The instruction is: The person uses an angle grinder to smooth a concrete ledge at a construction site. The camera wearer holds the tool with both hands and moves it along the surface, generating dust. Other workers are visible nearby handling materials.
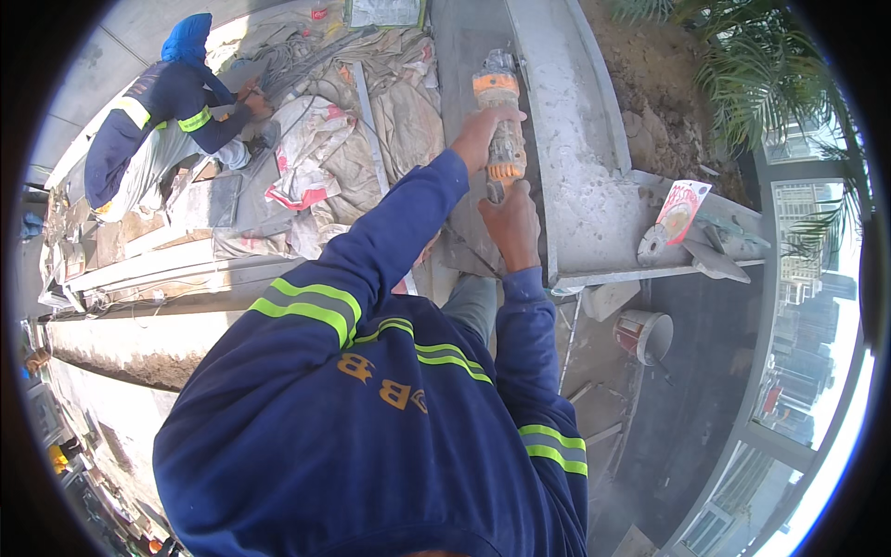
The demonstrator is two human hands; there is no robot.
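A dusty orange and grey angle grinder (510, 153) is held out in front of me, its head pointing away, over the grey face beside the concrete ledge (580, 139). My left hand (483, 136) wraps round its body from the left, just behind the front orange band. Closer to me, my right hand (513, 225) is closed round the rear end of the tool. Dust blurs the front of the grinder, so I cannot tell whether its disc touches the surface.
On the ledge at right lie a round disc (652, 244), a pink and white card (682, 209) and a trowel (715, 261). Below stands a bucket (643, 336). Crumpled sacks (316, 139) and a long metal strip (369, 130) lie left. A co-worker (153, 130) crouches at far left.
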